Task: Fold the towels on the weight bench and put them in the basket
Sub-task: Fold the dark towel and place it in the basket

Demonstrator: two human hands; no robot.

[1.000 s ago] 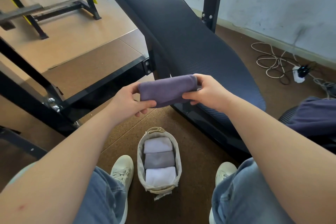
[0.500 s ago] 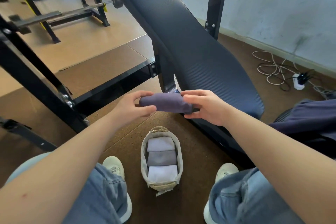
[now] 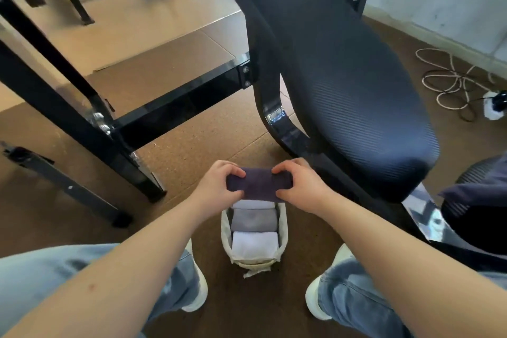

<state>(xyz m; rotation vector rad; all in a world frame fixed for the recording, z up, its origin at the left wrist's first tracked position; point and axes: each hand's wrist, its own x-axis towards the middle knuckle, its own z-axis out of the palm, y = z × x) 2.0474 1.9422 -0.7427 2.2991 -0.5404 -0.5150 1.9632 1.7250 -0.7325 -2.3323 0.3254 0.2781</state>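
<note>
A folded dark purple towel [image 3: 258, 184] is held between my left hand [image 3: 216, 186] at its left end and my right hand [image 3: 299, 186] at its right end. It hovers right over the far end of a small beige basket [image 3: 226, 230] on the floor between my feet. Inside the basket lie three folded towels: a pale one [image 3: 253, 204] mostly hidden under the purple towel, a grey one [image 3: 253, 221] in the middle and a white one [image 3: 253, 245] nearest me. The black padded weight bench [image 3: 343, 77] slopes up to the right with nothing on its pad.
The bench's black steel frame [image 3: 175, 99] crosses the brown floor on the left. A dark purple cloth [image 3: 477, 192] lies on a round black seat at the right edge. White cord and a power strip [image 3: 493, 104] lie by the wall. My shoes flank the basket.
Both hands have carried the folded purple towel down and toward me, from beside the bench pad to just above the basket's far end. My view has tipped downward.
</note>
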